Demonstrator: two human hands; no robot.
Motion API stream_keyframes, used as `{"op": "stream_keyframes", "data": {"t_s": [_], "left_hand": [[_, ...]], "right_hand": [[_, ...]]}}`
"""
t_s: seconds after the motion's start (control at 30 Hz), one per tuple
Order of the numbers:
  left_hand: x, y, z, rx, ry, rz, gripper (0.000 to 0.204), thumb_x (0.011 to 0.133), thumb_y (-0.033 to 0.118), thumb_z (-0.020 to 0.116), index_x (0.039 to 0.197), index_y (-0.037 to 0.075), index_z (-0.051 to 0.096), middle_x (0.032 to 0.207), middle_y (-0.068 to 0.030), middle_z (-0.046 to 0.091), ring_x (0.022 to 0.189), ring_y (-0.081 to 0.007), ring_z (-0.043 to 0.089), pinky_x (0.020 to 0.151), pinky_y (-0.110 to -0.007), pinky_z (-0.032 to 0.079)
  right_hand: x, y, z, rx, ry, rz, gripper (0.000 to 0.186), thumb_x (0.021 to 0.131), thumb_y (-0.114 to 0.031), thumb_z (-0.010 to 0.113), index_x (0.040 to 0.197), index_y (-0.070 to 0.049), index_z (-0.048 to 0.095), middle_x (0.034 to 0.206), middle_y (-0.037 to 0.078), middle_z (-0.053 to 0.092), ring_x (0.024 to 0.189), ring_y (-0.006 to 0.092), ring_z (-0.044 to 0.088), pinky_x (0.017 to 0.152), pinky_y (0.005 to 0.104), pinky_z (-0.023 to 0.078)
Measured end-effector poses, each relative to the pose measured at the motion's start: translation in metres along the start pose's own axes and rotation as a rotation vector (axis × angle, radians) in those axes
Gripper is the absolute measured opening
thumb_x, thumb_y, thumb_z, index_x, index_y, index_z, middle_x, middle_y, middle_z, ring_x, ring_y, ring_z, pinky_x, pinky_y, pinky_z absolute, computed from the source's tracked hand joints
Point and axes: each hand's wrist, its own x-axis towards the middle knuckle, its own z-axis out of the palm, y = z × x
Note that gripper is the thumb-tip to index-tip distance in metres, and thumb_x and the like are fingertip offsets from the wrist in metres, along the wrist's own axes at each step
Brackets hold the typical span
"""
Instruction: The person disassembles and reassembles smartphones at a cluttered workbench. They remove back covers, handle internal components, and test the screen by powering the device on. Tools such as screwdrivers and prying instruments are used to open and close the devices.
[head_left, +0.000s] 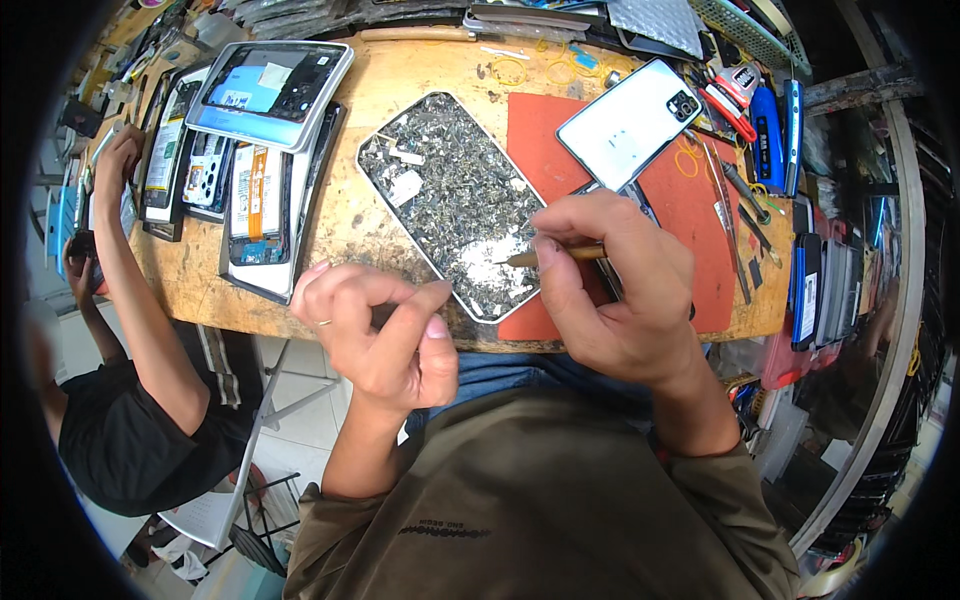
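My right hand (625, 290) is closed round a slim brown pointed tool (575, 253), likely tweezers, its tip over a bright patch in a white-rimmed tray (395, 210) full of many tiny metal parts. My left hand (370, 335) is at the tray’s lower left, fingers curled towards the thumb; I cannot make out whether anything small is between them. A red mat (705, 285) lies under the tray’s right side. On it, above my right hand, rests a white phone (625, 130) with a dark camera block. Another dark device is partly hidden behind that hand.
Opened phones (255, 200) lie in stacked trays at left on the wooden bench (330, 260). Another person’s arm (150, 330) reaches onto the bench there. Hand tools (765, 140) and rubber bands line the right; plastic cases (830, 290) sit beside the right edge.
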Motion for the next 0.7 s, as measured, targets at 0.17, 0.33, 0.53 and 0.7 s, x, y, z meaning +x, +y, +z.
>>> {"op": "stream_keyframes", "data": {"t_s": [0.17,0.33,0.53,0.7], "left_hand": [[0.003,0.001,0.002,0.044,-0.076,0.055,0.030,0.072,0.026,0.066,0.093,0.016,0.084,0.089,-0.0013,0.061,0.098,-0.0265,0.057,0.106,-0.051,0.038],[0.007,0.001,0.005,0.086,-0.102,0.027,0.036,0.070,0.025,0.066,0.099,0.016,0.085,0.093,-0.0017,0.061,0.099,-0.0254,0.057,0.108,-0.052,0.037],[0.011,0.003,0.003,0.066,-0.140,0.052,0.033,0.075,0.028,0.069,0.102,0.019,0.086,0.096,-0.0017,0.061,0.099,-0.0254,0.057,0.109,-0.052,0.036],[0.013,0.008,0.003,0.089,-0.199,0.057,0.025,0.080,0.031,0.072,0.099,0.020,0.085,0.096,-0.0014,0.060,0.099,-0.0262,0.057,0.108,-0.051,0.037]], "right_hand": [[-0.002,0.001,0.001,0.008,0.017,0.016,0.026,0.088,0.017,0.069,0.112,0.007,0.068,0.093,0.014,0.073,0.081,0.0194,0.075,0.071,0.0295,0.060],[0.000,0.002,0.002,0.024,0.019,0.020,0.025,0.089,0.016,0.068,0.112,0.007,0.067,0.094,0.014,0.073,0.082,0.0196,0.075,0.072,0.0294,0.061],[-0.001,0.006,0.002,-0.006,0.047,-0.006,0.023,0.090,0.016,0.069,0.112,0.007,0.067,0.097,0.015,0.073,0.083,0.0194,0.076,0.072,0.0290,0.061],[-0.002,0.006,0.002,0.016,0.054,0.030,0.023,0.090,0.015,0.069,0.112,0.007,0.068,0.097,0.015,0.074,0.084,0.0203,0.076,0.072,0.0294,0.061]]}}
